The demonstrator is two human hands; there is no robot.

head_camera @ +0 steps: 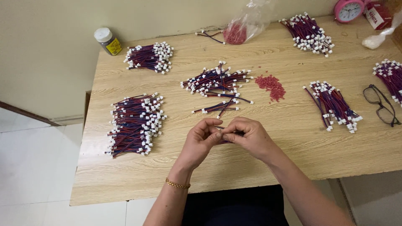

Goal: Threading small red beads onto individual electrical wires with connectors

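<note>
My left hand and my right hand meet above the near middle of the wooden table. Between their fingertips they pinch a short red-and-blue wire piece, mostly hidden by the fingers. A gold bracelet sits on my left wrist. Just beyond the hands lie a few loose wire pieces with white plugs, and behind those a small heap of the same wires. A scatter of small red parts lies to the right of that heap.
Wire bundles with white plugs lie at the left, back left, back right, right and far right edge. Black glasses, a plastic bag of red parts, a small jar and a pink clock are also there.
</note>
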